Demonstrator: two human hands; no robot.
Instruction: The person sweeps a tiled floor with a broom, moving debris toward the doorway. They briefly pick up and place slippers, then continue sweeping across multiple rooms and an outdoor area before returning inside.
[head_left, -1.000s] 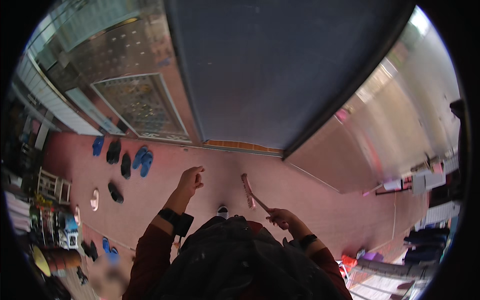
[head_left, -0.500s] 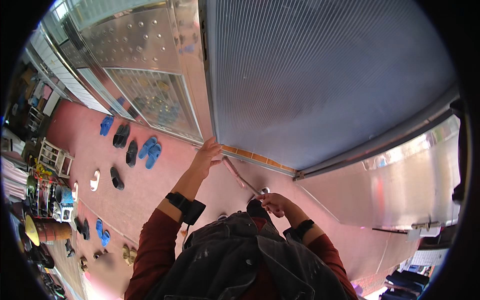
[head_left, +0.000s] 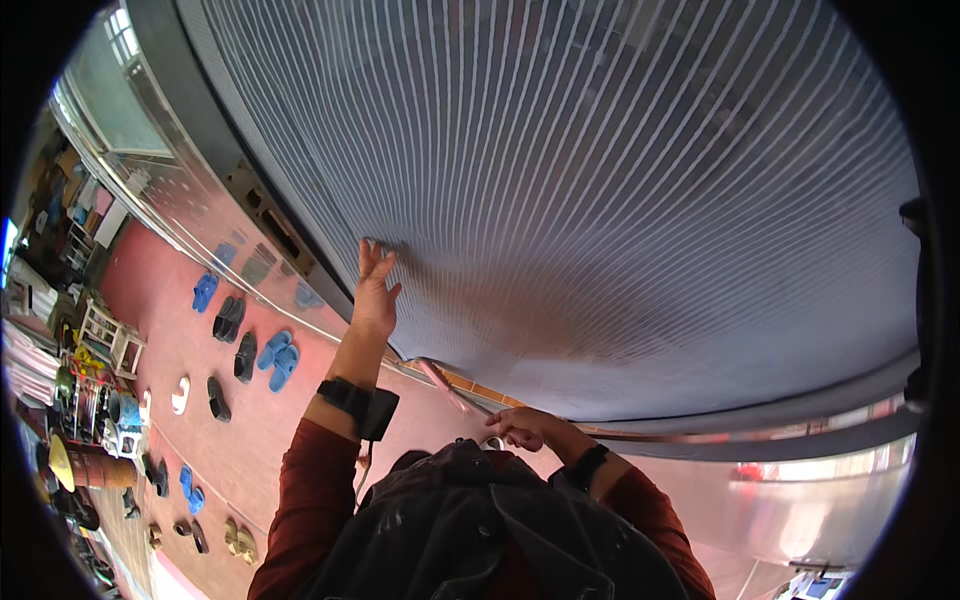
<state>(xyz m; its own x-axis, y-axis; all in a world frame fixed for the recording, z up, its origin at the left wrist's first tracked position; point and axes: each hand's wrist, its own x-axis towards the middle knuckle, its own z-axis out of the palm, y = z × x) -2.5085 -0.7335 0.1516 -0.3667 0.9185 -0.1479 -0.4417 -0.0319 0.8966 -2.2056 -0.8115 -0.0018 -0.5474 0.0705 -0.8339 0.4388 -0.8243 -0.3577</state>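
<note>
My left hand (head_left: 375, 295) is raised against the left part of a grey, finely striped door curtain (head_left: 560, 200). Its fingers are spread and press or rest on the sheet, near a metal door frame (head_left: 270, 220). Lower down, in front of my body, my right hand (head_left: 520, 428) is closed round a thin stick. The stick's thicker pink part (head_left: 438, 383) points up and to the left, by the curtain's bottom edge. I cannot make out what kind of tool it is.
Blue slippers (head_left: 280, 360), black shoes (head_left: 229, 320) and a white slipper (head_left: 180, 395) lie on the reddish floor to the left. Farther left are a small white stool (head_left: 112, 335) and a brown barrel (head_left: 105, 465). A shiny metal panel (head_left: 800, 500) stands at right.
I am nearer the curtain, which fills more of the view. My left hand has moved up from the door frame's lower corner onto the sheet. The right hand still grips the stick, slightly farther left.
</note>
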